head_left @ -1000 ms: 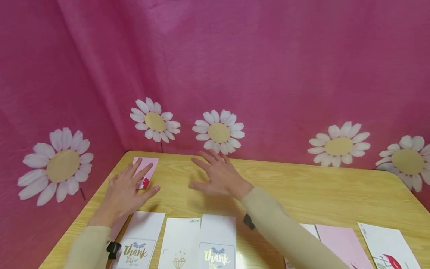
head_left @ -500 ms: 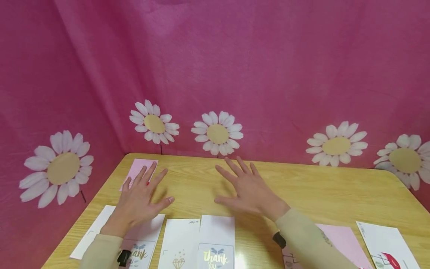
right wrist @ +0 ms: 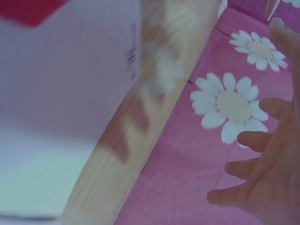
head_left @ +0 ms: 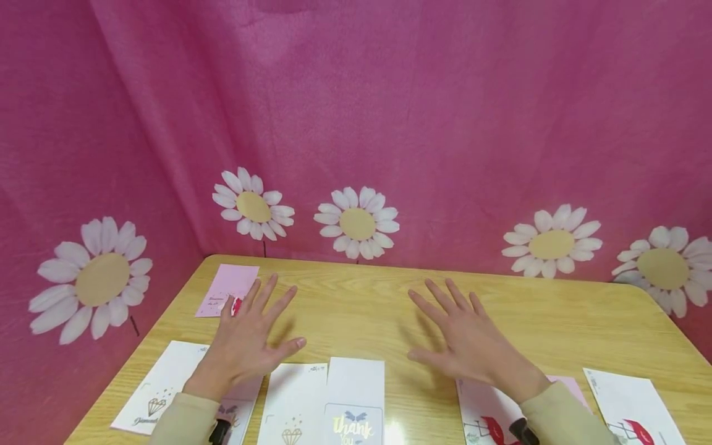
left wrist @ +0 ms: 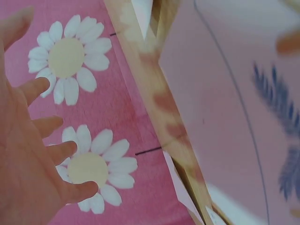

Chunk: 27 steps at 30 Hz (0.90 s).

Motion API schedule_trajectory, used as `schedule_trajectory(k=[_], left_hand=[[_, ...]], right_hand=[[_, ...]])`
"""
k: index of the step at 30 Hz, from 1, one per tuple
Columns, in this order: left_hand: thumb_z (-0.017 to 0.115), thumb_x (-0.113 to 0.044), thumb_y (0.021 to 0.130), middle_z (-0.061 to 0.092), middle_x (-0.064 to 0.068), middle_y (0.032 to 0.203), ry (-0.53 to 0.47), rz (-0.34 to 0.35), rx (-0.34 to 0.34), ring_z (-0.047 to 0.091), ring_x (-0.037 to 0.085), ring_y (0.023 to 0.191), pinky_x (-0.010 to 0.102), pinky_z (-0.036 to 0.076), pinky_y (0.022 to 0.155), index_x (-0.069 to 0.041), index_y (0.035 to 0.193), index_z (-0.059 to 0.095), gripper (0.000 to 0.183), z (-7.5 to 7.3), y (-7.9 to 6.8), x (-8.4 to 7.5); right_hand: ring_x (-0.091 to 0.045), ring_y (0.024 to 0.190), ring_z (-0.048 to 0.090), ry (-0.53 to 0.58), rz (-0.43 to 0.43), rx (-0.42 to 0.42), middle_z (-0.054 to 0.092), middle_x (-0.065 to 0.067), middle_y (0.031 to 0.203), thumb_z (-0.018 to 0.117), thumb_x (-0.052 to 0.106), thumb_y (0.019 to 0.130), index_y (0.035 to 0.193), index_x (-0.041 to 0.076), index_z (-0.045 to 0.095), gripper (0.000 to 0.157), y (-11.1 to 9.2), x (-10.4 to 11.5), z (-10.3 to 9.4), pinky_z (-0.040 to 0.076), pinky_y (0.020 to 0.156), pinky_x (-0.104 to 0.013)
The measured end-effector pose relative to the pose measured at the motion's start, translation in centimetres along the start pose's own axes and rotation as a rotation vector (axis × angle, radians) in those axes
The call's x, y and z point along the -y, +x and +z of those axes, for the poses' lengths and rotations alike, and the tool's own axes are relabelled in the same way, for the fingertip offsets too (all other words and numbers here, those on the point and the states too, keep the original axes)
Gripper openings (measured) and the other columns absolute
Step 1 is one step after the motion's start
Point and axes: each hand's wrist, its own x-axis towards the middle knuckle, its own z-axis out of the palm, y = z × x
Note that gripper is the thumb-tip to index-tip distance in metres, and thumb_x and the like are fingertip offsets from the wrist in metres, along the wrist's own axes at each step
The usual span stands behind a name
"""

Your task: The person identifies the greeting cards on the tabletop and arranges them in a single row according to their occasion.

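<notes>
My left hand (head_left: 245, 346) hovers above the table with fingers spread, holding nothing. Its fingertips overlap the corner of a pink card (head_left: 233, 283) with a red print. Below that wrist lie a white diamond card (head_left: 158, 380) and a partly hidden "Thank You" card (head_left: 250, 389). In the middle, another diamond card (head_left: 295, 389) lies beside a "Thank You" card (head_left: 356, 386). Fingers spread and nothing in it, my right hand (head_left: 467, 340) hovers over the right half. Its wrist partly covers a card with a red figure (head_left: 473, 405) and a pink card (head_left: 570, 389).
At the right lies a white card (head_left: 634, 392) with a red figure. The wooden table (head_left: 356, 315) meets a pink curtain (head_left: 434, 136) printed with large white daisies along its back and left sides.
Both spread hands have moved to the right, the right hand farther. The left hand has uncovered most of the back pink card and the far-left diamond card.
</notes>
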Motion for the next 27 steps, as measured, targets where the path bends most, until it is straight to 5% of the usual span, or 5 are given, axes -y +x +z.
schedule_trajectory(k=[27], left_hand=[[0.058, -0.071, 0.088, 0.019, 0.003, 0.172, -0.126, 0.178, 0.043, 0.024, 0.039, 0.157, 0.077, 0.023, 0.115, -0.034, 0.161, 0.031, 0.086, 1.0, 1.4, -6.8]], right_hand=[[-0.054, 0.152, 0.021, 0.046, 0.137, -0.033, 0.026, -0.018, 0.168, 0.073, 0.064, 0.084, 0.162, 0.03, 0.029, 0.097, -8.0, -5.8, -3.1, 0.022, 0.109, -0.082]])
